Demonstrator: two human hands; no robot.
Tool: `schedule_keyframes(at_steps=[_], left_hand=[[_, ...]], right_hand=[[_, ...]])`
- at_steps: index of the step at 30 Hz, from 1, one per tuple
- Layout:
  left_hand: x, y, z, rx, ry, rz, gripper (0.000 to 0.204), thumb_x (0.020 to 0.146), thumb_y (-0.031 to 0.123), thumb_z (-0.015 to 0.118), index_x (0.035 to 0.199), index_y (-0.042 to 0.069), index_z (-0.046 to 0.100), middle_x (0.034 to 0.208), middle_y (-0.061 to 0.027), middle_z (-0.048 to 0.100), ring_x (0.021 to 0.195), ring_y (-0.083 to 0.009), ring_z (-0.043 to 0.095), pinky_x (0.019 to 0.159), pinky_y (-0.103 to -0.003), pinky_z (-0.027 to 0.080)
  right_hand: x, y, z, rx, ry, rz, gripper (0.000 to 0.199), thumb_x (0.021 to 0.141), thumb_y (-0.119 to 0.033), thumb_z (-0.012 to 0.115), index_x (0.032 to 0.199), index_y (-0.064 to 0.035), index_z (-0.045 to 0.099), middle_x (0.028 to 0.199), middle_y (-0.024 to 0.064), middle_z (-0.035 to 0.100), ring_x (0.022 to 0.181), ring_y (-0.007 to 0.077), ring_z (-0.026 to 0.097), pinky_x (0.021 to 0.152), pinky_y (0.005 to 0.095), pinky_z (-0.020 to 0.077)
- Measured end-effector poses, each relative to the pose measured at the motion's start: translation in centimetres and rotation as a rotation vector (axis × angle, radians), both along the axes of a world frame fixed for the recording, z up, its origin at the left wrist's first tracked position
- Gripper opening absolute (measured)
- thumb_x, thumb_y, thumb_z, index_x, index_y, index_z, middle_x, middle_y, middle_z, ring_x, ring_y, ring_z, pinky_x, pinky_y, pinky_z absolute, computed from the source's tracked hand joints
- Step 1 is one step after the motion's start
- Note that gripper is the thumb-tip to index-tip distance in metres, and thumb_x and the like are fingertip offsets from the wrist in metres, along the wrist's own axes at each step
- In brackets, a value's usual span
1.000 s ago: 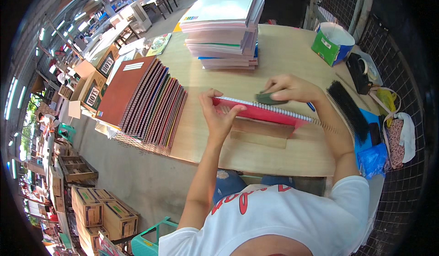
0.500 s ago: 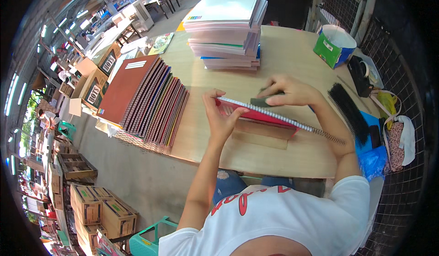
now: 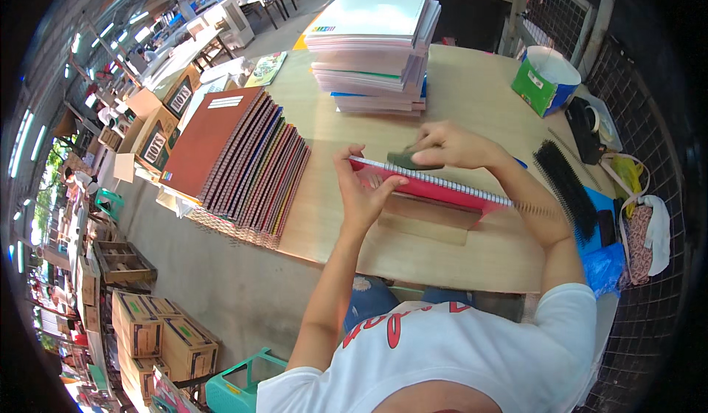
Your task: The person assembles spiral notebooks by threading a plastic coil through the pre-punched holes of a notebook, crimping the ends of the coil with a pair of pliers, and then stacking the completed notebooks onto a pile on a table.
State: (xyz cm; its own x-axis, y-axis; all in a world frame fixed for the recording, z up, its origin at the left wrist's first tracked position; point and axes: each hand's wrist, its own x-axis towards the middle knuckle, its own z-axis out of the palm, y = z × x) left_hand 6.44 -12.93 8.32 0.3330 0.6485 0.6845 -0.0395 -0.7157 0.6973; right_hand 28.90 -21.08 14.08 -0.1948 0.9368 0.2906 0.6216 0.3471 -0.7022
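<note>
A red-covered notebook [image 3: 450, 195] is tilted up over the near part of the table, its row of punched holes along the top edge. My left hand [image 3: 359, 195] grips its left end, thumb in front and fingers behind. My right hand [image 3: 448, 146] is closed on a dark green pad [image 3: 402, 161], held against the holed edge left of its middle. A thin wire coil [image 3: 538, 210] runs along that edge, and its loose tail sticks out past the right end beside my right forearm. Beneath the notebook lies a flat wooden block [image 3: 424, 226].
Left stands a stack of spiral-bound notebooks [image 3: 214, 144] with a brown cover on top. Behind is a tall stack of unbound white books [image 3: 372, 44]. To the right are black coils [image 3: 562, 184], a green-and-blue carton [image 3: 542, 85] and a tape dispenser [image 3: 582, 125]. A wire mesh fence borders the right.
My right hand with the green pad has slid left along the notebook's edge. The loose coil tail at the right end looks shorter. My left hand keeps its grip.
</note>
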Motion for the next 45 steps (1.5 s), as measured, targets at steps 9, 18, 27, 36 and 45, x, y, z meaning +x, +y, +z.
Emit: schedule_keyframes(at_steps=[9, 18, 27, 36, 45], left_hand=[[0.6, 1.2, -0.9, -0.158, -0.238, -0.185, 0.077, 0.071, 0.015, 0.089, 0.127, 0.003, 0.038, 0.119, -0.0099, 0.044, 0.11, -0.0203, 0.047, 0.098, -0.034, 0.04], [-1.2, 2.9, -1.9, -0.515, -0.349, -0.463, 0.033, 0.089, 0.002, 0.071, 0.113, 0.004, 0.048, 0.1, -0.0017, 0.053, 0.092, -0.01, 0.053, 0.085, -0.024, 0.046], [-1.4, 3.0, -1.9, -0.538, -0.376, -0.488, 0.034, 0.088, 0.003, 0.073, 0.112, 0.004, 0.049, 0.099, -0.0012, 0.052, 0.091, -0.0096, 0.052, 0.084, -0.024, 0.045], [-1.4, 3.3, -1.7, -0.532, -0.421, -0.507, 0.032, 0.087, 0.002, 0.073, 0.11, 0.005, 0.051, 0.1, -0.0003, 0.052, 0.092, -0.0094, 0.052, 0.084, -0.024, 0.045], [-1.4, 3.5, -1.8, -0.535, -0.406, -0.469, 0.034, 0.084, 0.001, 0.075, 0.108, 0.005, 0.052, 0.1, -0.0008, 0.052, 0.095, -0.0109, 0.052, 0.086, -0.024, 0.044]], right_hand=[[-0.7, 0.3, 1.8, -0.038, -0.331, -0.196, 0.047, 0.092, -0.042, 0.061, 0.112, -0.0008, 0.07, 0.089, 0.0086, 0.062, 0.089, 0.0177, 0.055, 0.08, 0.0325, 0.0452], [-1.3, 0.4, 0.7, -0.314, -0.193, -0.117, 0.057, 0.091, -0.046, 0.058, 0.114, 0.0056, 0.067, 0.11, 0.0108, 0.067, 0.101, 0.0181, 0.06, 0.089, 0.0329, 0.0469], [-0.6, 1.7, 1.2, -0.264, -0.125, -0.079, 0.043, 0.092, -0.038, 0.06, 0.1, 0.0028, 0.069, 0.079, 0.0054, 0.062, 0.082, 0.0133, 0.052, 0.075, 0.0302, 0.0441], [-1.1, 1.9, 3.4, -0.301, 0.072, -0.118, 0.044, 0.096, -0.042, 0.055, 0.091, 0.0003, 0.067, 0.079, -0.0001, 0.059, 0.076, 0.011, 0.05, 0.066, 0.0296, 0.0402], [-2.5, 2.0, 0.7, -0.302, 0.076, -0.006, 0.048, 0.096, -0.045, 0.055, 0.086, 0.001, 0.066, 0.079, 0.0011, 0.056, 0.072, 0.0131, 0.049, 0.066, 0.0311, 0.0424]])
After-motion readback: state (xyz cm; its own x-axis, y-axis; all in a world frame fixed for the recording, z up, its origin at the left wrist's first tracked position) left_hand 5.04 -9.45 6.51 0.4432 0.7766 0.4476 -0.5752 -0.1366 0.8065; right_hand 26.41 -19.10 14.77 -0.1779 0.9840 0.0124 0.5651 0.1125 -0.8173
